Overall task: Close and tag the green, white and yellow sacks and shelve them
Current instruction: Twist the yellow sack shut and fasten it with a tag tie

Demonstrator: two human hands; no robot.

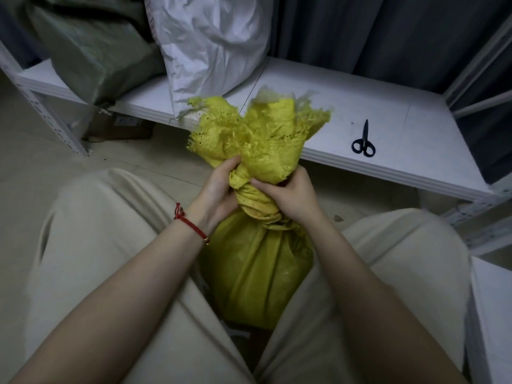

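Hands: left hand [219, 189] and right hand [291, 195] both grip bunched neck of yellow sack [257, 270], between knees.

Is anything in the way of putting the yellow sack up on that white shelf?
Only the scissors, lying on the bare stretch of shelf right of the white sack. The green sack fills the left end. The yellow sack stands just before its edge.

Coarse woven yellow sack [257, 261] with frayed mouth, crinkled white sack [210, 40], matt white shelf [346, 112]
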